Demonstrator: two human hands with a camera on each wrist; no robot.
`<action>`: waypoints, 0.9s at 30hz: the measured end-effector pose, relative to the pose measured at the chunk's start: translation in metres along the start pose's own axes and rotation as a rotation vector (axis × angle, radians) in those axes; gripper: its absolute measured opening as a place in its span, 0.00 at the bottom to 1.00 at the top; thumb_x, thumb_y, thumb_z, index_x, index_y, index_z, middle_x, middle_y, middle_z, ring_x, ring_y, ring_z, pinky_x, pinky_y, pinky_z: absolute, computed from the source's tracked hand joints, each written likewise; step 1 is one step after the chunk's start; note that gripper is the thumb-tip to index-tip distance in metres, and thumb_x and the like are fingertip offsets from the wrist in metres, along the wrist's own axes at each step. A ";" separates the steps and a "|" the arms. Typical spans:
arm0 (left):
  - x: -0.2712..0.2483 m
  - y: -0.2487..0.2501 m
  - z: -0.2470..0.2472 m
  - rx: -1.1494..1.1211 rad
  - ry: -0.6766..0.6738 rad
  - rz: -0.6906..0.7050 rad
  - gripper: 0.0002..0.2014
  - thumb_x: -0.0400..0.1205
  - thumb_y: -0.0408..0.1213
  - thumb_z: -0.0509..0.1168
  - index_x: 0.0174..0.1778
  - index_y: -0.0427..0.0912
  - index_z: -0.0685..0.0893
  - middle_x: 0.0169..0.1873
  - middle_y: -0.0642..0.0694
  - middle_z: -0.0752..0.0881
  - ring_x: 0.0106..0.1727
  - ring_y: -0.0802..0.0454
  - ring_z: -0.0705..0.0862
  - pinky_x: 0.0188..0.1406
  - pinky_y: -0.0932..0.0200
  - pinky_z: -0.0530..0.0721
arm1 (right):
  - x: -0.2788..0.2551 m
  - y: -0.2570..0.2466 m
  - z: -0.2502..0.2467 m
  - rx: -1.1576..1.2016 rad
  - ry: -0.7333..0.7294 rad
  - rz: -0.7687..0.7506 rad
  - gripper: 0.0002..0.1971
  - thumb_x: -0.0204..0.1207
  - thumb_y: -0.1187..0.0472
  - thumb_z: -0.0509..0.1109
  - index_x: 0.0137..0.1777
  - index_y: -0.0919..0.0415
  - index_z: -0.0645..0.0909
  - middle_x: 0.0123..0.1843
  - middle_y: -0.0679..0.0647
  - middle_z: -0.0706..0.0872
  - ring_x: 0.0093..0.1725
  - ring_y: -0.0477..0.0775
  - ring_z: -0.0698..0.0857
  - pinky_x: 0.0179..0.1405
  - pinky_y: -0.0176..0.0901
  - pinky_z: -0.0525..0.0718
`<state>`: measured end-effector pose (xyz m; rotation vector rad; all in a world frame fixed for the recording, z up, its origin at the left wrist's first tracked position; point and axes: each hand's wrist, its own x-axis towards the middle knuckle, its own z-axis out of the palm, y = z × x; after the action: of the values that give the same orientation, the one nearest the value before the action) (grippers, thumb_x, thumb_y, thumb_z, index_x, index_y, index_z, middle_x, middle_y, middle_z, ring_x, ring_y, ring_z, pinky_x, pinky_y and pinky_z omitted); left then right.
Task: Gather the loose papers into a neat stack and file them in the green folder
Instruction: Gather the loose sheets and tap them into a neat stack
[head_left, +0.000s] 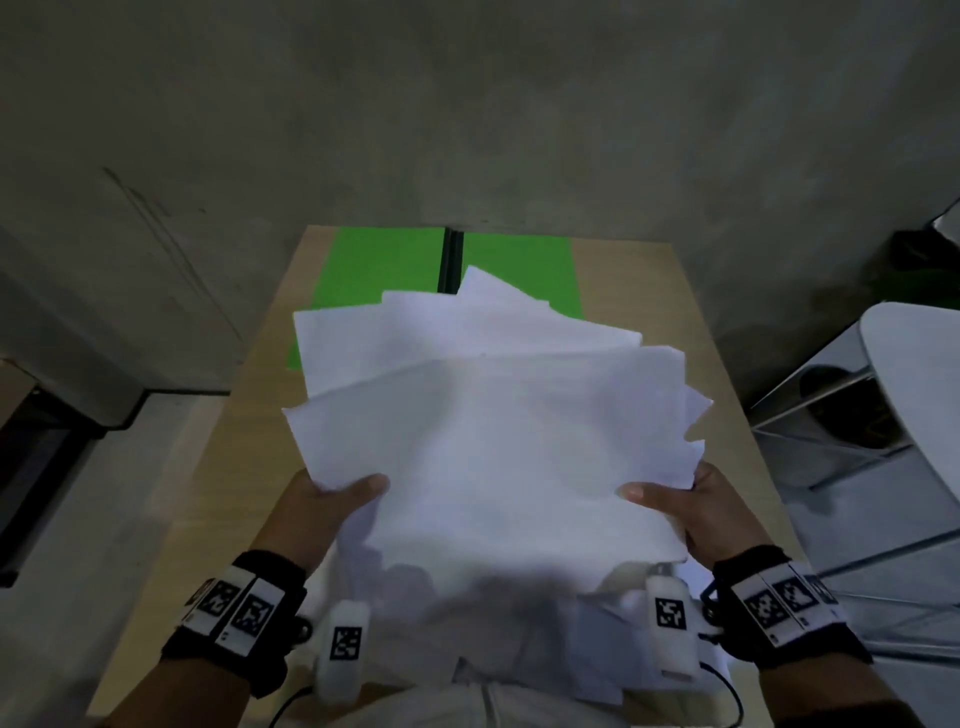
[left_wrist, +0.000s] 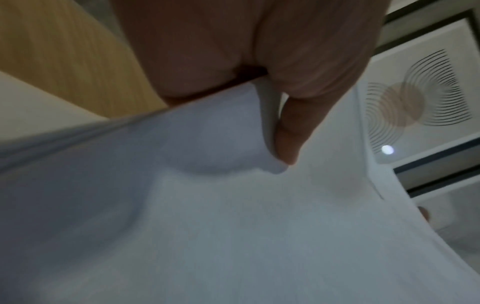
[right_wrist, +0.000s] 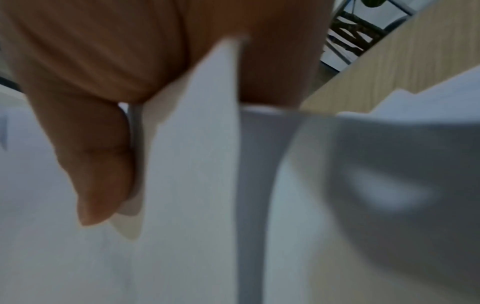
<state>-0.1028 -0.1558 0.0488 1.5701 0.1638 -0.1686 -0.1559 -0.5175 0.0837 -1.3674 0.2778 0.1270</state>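
- Head view: I hold the papers (head_left: 493, 441) up over the wooden table (head_left: 654, 291), one hand on each near corner. My left hand (head_left: 332, 501) pinches the near-left corner, thumb on top and the other fingers hidden beneath the sheets. My right hand (head_left: 691, 506) pinches the near-right corner the same way, thumb lying across the top sheet.
- The sheets lie unevenly, corners fanned out at the far and right edges. Their long axis runs from me toward the far side, and the far ends tip up and away.
- The green folder (head_left: 384, 270) lies open and flat on the far part of the table, its dark spine running near to far; the papers' far edge covers its near part.
- Left wrist view: my left thumb (left_wrist: 293, 131) presses down on the top sheet, which dimples at the tip, and the paper edge sits deep in the crook of the hand. The picture is blurred.
- Right wrist view: my right thumb (right_wrist: 101, 164) clamps the sheets from above; several edges stand splayed between thumb and palm. It is too blurred to count them.
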 end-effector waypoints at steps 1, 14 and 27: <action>-0.002 0.006 0.000 -0.021 0.016 0.028 0.22 0.57 0.47 0.78 0.46 0.47 0.86 0.35 0.63 0.91 0.46 0.59 0.88 0.50 0.65 0.84 | -0.003 -0.006 0.003 -0.008 0.020 -0.025 0.21 0.45 0.61 0.86 0.43 0.54 0.92 0.45 0.53 0.94 0.45 0.53 0.92 0.38 0.39 0.88; -0.003 0.023 0.000 -0.022 -0.085 0.150 0.22 0.60 0.47 0.82 0.47 0.47 0.88 0.39 0.58 0.92 0.47 0.61 0.89 0.39 0.71 0.85 | -0.015 -0.008 0.013 -0.293 0.209 -0.126 0.15 0.61 0.74 0.80 0.41 0.54 0.88 0.33 0.38 0.92 0.35 0.36 0.89 0.40 0.34 0.84; 0.006 0.038 -0.010 -0.006 -0.199 0.164 0.42 0.47 0.63 0.81 0.57 0.49 0.85 0.51 0.55 0.91 0.56 0.57 0.87 0.51 0.63 0.85 | -0.012 -0.016 0.025 -0.377 0.238 -0.277 0.31 0.63 0.80 0.77 0.66 0.62 0.75 0.44 0.42 0.88 0.41 0.26 0.85 0.40 0.21 0.80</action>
<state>-0.0888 -0.1465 0.0848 1.5431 -0.1193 -0.1940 -0.1606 -0.4958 0.1062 -1.7849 0.2682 -0.2266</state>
